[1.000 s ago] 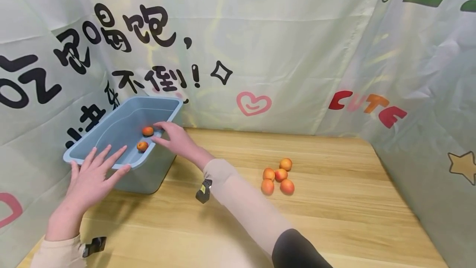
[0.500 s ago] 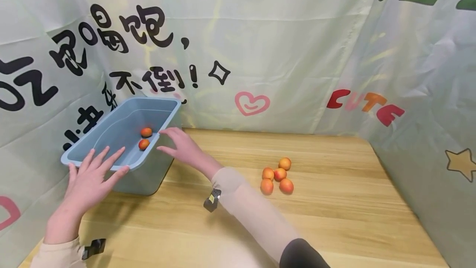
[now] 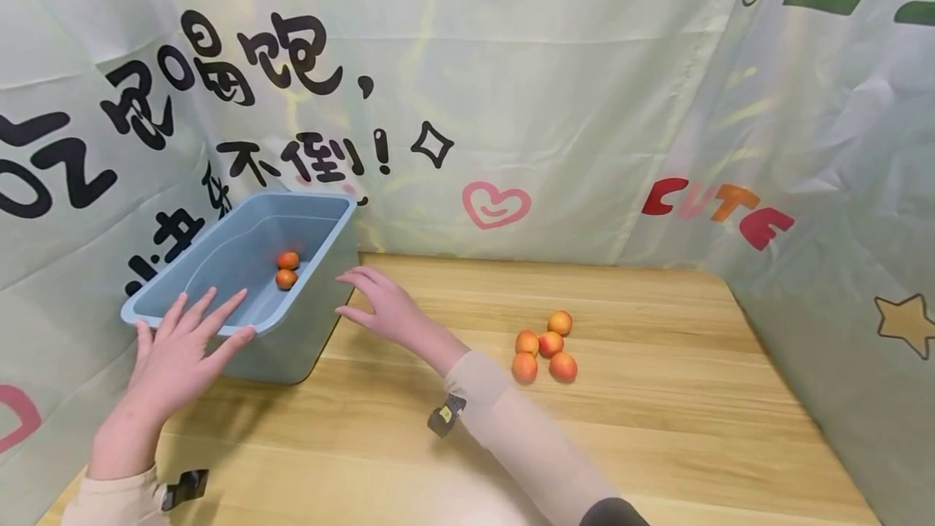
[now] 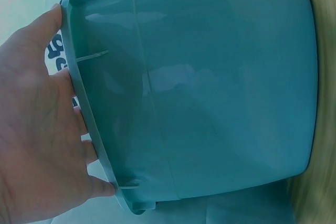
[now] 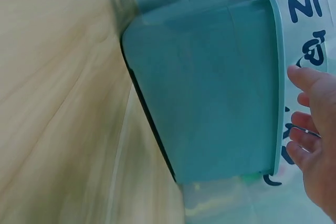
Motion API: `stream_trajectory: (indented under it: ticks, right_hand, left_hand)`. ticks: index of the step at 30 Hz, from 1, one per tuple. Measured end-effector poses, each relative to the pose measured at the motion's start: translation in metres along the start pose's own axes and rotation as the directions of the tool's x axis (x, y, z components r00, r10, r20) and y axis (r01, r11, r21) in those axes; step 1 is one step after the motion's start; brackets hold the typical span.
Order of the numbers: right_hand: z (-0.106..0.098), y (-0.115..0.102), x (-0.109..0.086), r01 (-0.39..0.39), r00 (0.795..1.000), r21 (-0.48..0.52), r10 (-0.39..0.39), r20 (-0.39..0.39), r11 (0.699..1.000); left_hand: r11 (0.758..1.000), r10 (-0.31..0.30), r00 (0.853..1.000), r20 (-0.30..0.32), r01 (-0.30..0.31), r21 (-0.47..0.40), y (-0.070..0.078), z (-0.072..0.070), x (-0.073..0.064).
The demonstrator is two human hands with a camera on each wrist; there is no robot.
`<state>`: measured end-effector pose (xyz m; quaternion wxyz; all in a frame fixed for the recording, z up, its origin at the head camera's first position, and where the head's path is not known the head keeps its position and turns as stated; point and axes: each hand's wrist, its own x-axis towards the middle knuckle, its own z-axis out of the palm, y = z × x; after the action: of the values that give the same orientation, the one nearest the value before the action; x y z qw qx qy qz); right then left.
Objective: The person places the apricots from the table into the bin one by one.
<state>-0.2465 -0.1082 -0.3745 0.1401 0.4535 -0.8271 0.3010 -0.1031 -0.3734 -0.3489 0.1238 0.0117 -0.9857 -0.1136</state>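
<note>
A blue plastic bin (image 3: 321, 299) stands at the left of the table, with two orange-red fruits (image 3: 286, 278) like apricots lying together inside it. My left hand (image 3: 175, 355) rests at the bin's near rim, fingers spread and straight; the left wrist view shows its fingertips along the rim (image 4: 84, 90). Just outside the bin's right wall is my right hand (image 3: 387, 307), holding nothing, its fingers loosely bent and the thumb apart. More of these apricot-like fruits (image 3: 551, 344), several of them, sit grouped on the table to the right of that hand.
The wooden table (image 3: 657, 412) reaches back to a printed cloth (image 3: 570, 104), which hangs behind it and along both sides. The bin's far end stands close to this cloth.
My right hand has drawn back from over the bin's right rim, moving right and toward me. The nearer fruit in the bin has rolled up against the other. My left hand stays put.
</note>
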Motion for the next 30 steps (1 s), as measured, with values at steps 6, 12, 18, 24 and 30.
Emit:
stream_trajectory:
  ticks: [6, 12, 18, 24, 30]
  right_hand:
    - [-0.007, 0.009, -0.023, 0.000, 1.000, -0.009, -0.001, -0.030, 1.000]
    - [-0.018, 0.018, -0.041, -0.027, 0.999, -0.060, 0.025, -0.031, 0.998]
    - [-0.031, 0.027, -0.058, -0.037, 0.999, -0.076, 0.035, -0.027, 0.996]
    - [-0.043, 0.039, -0.074, 0.001, 0.999, -0.102, -0.004, -0.033, 0.995]
    - [-0.054, 0.048, -0.090, 0.043, 0.998, -0.167, -0.050, -0.034, 0.985]
  left_hand:
    - [1.000, -0.003, 1.000, 0.004, 0.003, -0.003, -0.001, 0.001, -0.001]
    - [1.000, 0.001, 1.000, 0.000, -0.001, -0.003, 0.000, 0.000, -0.001]
    - [1.000, -0.001, 1.000, 0.002, 0.001, -0.003, -0.001, 0.000, 0.000]
    - [1.000, -0.002, 1.000, 0.001, 0.002, -0.004, -0.001, 0.000, 0.000]
    - [1.000, -0.005, 1.000, 0.006, 0.005, -0.005, 0.000, 0.000, 0.001]
